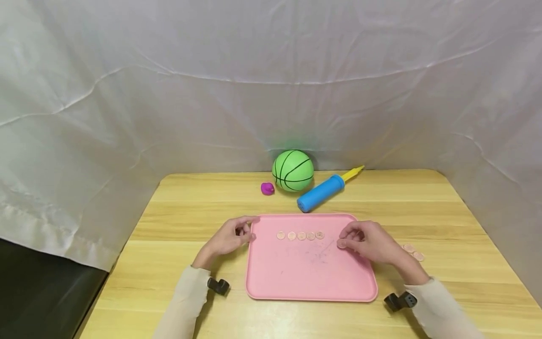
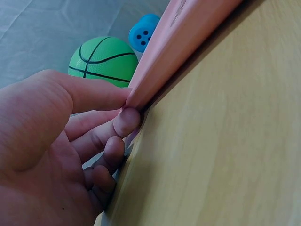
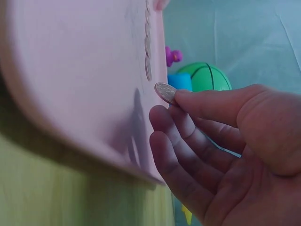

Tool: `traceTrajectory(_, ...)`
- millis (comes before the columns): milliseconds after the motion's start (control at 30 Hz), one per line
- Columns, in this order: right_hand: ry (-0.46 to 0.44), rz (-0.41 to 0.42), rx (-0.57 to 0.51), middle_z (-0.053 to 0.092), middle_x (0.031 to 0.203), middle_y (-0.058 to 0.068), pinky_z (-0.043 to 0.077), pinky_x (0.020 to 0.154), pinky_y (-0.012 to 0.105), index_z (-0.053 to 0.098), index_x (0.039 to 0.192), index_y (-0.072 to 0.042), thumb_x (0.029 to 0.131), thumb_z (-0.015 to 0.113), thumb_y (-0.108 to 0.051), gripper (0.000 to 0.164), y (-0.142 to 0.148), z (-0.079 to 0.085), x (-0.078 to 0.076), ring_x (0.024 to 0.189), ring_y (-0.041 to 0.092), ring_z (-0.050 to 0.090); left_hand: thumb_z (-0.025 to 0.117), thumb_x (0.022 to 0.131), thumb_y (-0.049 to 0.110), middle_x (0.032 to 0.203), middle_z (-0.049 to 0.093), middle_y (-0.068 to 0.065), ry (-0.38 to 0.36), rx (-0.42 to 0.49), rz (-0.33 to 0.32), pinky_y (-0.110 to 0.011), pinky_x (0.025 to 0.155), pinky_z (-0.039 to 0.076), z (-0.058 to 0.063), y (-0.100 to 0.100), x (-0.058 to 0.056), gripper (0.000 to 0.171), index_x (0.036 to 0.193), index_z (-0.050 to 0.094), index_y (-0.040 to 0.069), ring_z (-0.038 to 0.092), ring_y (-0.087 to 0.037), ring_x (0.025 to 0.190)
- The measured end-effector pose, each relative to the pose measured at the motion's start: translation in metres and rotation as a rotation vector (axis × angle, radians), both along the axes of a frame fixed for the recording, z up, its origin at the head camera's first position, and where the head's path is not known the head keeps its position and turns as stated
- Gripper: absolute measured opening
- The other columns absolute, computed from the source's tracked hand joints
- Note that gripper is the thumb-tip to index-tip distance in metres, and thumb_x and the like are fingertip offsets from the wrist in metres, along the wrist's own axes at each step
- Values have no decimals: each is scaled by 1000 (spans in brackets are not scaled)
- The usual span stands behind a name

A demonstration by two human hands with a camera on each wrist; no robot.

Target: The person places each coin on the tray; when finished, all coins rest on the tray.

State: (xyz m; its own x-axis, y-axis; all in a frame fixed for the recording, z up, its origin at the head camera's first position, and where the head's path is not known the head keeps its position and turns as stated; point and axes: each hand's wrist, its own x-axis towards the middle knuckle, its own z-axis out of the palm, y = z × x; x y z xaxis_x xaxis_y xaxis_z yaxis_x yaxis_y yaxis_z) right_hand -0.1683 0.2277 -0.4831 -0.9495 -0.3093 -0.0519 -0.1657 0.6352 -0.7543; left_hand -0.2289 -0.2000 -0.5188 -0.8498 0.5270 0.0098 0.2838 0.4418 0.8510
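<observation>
1. Right hand (image 1: 372, 242), right of centre in the head view: thumb and finger pinching one coin (image 1: 341, 244) by its edge, the other fingers loosely bent with nothing in them.
2. Left hand (image 1: 230, 235), left of centre: fingers curled, thumb and a fingertip nearly meeting on the tray's (image 1: 305, 282) left edge near its upper left corner (looks like a light pinch, can't judge how firm).
3. Row of five coins (image 1: 301, 235) sits in the tray's upper half, long axis running left to right across the frame.
4. IMO it all hinges on this: the pinched coin is just off the row's right end, a touch lower in frame, with a gap between. Right hand's clearly nearer that end; left hand's out past the other one.
5. Spare coins (image 1: 418, 256) lie on the table (image 1: 457, 263), frame right, partly behind the right wrist.
</observation>
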Motion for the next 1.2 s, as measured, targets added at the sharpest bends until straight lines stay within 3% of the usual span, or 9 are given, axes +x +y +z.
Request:
traceTrajectory(267,56,53,-21,76,90,-1,57,74,23,79,99,-10,98,81,-13,4,-24,-3,-2,83,10,67,71,101,2,93,67,-11,-15,-8,0,-19,73,45,3,0,1,52,152,59,-5,53,-13,80)
traceTrajectory(633,75,25,-47,78,88,-1,58,75,22,80,99,-6,96,80,-8,3,-60,-6,-8,82,10,69,72,101,4,93,65,-7,-28,-4,14,-19,71,43,0,0,-1,53,152,59,-3,51,-12,79)
traceTrajectory(867,13,25,-56,77,89,1,56,71,23,80,101,-7,98,75,-5,6,-86,-7,-14,81,11,67,72,100,3,93,67,-11,-19,-1,11,-19,71,44,0,-1,0,53,151,59,-5,52,-14,79)
traceTrajectory(1200,-4,30,-51,74,84,-1,50,71,25,81,98,-8,97,77,-8,5,-118,-10,-17,78,11,62,72,101,4,93,66,-10,-28,-4,13,-19,71,43,2,-1,0,53,152,59,-4,51,-14,79)
